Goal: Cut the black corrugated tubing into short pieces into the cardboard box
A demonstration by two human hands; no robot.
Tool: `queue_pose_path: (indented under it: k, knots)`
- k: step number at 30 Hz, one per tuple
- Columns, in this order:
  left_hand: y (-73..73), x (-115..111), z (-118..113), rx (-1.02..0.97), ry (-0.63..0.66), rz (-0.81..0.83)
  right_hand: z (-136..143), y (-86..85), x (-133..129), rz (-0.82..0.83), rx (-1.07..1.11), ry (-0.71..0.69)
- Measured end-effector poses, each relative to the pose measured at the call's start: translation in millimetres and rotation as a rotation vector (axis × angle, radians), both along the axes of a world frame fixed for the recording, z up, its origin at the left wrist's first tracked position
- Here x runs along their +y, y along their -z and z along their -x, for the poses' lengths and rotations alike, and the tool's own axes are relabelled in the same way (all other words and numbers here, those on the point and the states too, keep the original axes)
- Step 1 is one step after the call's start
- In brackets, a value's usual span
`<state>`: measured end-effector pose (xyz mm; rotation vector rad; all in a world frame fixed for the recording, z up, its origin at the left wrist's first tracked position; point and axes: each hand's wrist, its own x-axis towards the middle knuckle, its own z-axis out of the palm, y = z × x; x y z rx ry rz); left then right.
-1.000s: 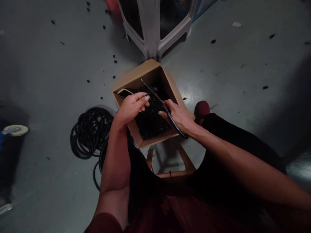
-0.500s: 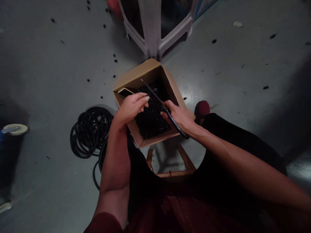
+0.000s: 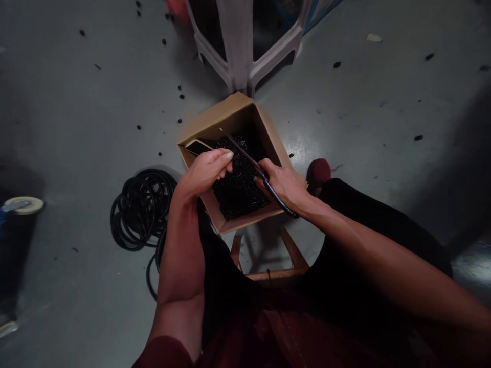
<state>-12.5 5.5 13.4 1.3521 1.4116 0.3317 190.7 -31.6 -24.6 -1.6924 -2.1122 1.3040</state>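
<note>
An open cardboard box (image 3: 233, 106) holds a heap of small black pieces (image 3: 240, 191). Over the box's left side, my left hand (image 3: 210, 168) is closed in a pinch; what its fingers grip is too small to make out. My right hand (image 3: 280, 181), above the box's right side, is closed round a long thin tool (image 3: 245, 155) that looks like scissors. The tool's dark handle (image 3: 282, 203) runs down along my palm, and its tip points up and left, just beyond my left fingertips. A dark flat object with a pale edge (image 3: 198, 146) leans in the box's left corner.
Coils of black tubing (image 3: 143, 209) lie on the floor left of my left arm. A pale plastic stool (image 3: 240, 46) stands behind the box. Wooden legs with a crossbar (image 3: 276, 275) are below it. Small black bits dot the floor, and a spool-like item (image 3: 25, 205) stands far left.
My left hand has shifted slightly left, away from my right hand. The tool's tip has moved slightly left and down. My right hand has barely moved.
</note>
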Motion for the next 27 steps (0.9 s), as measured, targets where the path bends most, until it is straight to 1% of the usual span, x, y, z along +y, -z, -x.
queue_pose_path:
  k: [3, 6, 10, 13, 16, 19, 22, 27]
  knots:
    - [2.8, 0, 2, -0.015, -0.007, 0.000, 0, 2.2, 0, 0.003, -0.011, -0.002]
    - [3.6, 1, 3, 0.008, 0.007, -0.017, -1, 4.5, 2, 0.000, 0.029, -0.011]
    - [0.6, 2, 1, 0.155, 0.039, -0.077, -2, 3.8, 4, 0.061, 0.101, -0.020]
    - [-1.2, 3, -1, 0.296, 0.095, -0.157, -3, 2.3, 4, 0.123, 0.136, -0.037]
    - [1.3, 3, -4, 0.405, 0.162, -0.258, -3, 3.2, 4, 0.146, 0.130, -0.048]
    - [7.0, 1, -8, 0.504, 0.184, -0.337, -3, 6.2, 4, 0.148, 0.118, -0.038]
    - [11.8, -2, -12, 0.565, 0.177, -0.378, -2, 7.7, 4, 0.153, 0.100, -0.031]
    - [14.8, -4, -15, 0.585, 0.167, -0.387, -3, 5.0, 6, 0.140, 0.052, -0.064]
